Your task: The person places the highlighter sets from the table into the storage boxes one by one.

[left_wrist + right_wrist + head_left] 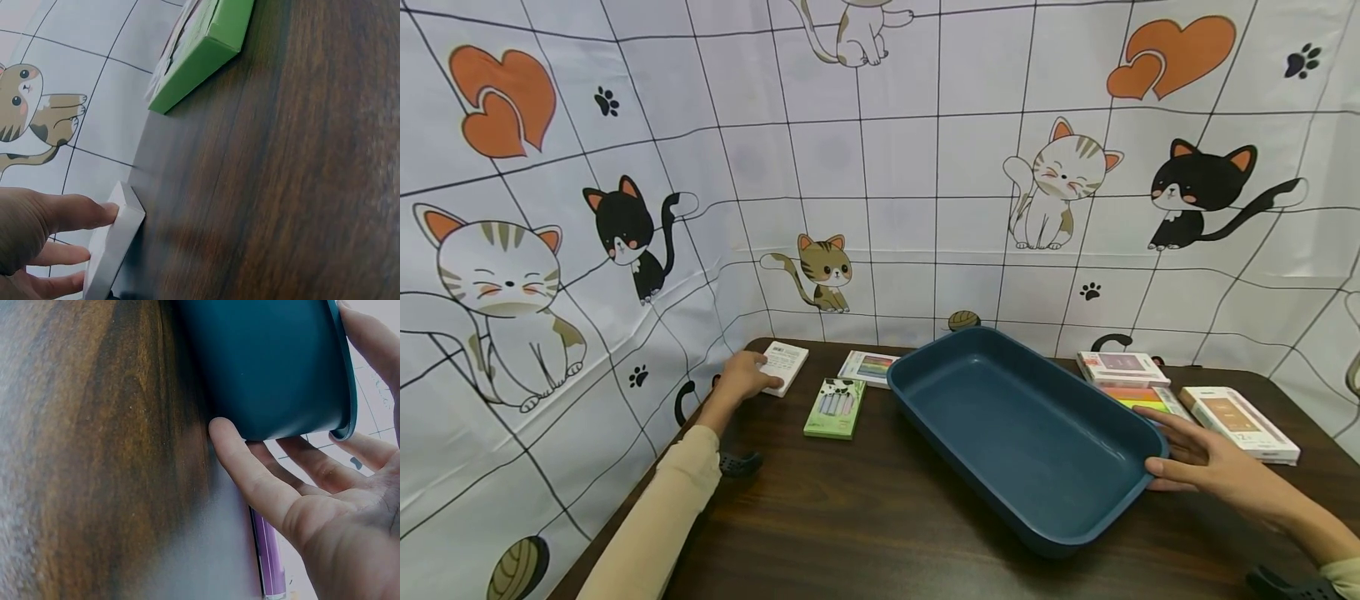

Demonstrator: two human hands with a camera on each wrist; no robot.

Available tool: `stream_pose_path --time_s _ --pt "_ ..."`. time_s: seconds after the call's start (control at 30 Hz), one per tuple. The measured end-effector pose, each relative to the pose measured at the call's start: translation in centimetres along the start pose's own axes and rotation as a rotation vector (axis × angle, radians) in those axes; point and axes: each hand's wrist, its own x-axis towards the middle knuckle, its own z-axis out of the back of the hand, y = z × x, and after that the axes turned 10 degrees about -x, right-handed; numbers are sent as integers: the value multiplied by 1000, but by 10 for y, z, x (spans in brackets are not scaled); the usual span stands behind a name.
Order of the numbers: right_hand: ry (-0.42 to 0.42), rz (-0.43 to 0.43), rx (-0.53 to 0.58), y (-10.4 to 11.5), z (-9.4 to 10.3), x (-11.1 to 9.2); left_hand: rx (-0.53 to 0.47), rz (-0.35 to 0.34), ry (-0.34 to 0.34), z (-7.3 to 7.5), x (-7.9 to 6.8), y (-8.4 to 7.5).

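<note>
A thin white box (783, 367) lies at the table's far left corner. My left hand (743, 377) touches it from the left, the thumb near one corner and other fingers against its broad face (103, 253). A green box (835, 408) with a picture on its front lies a little to the right. In the middle of the table is a deep blue rectangular bin (1015, 417). My right hand (1198, 458) is at its right corner, fingers spread along the outer wall (275, 369) and the rim; the thumb is low, near the tabletop.
A flat box with rainbow stripes (871, 367) lies behind the green box, partly hidden by the bin. To the bin's right are a white-and-pink box (1122, 369), a colour-striped box (1138, 398) and a white-and-tan box (1240, 422). A cat-print sheet (898, 167) hangs behind the dark wooden table (820, 517).
</note>
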Motion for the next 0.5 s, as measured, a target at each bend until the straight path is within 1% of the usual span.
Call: stream_pose_path --time_s 0.17,0.27,0.37,0.5 --pt "4 -16 14 -1 0 0 3 15 15 4 -2 -1" --pt "11 -17 17 -2 0 0 5 7 14 4 -2 0" --pt "12 -19 22 -2 -1 0 13 -18 13 4 -2 3" --pt "14 -5 26 -2 -1 1 -39 -28 17 4 -2 7"
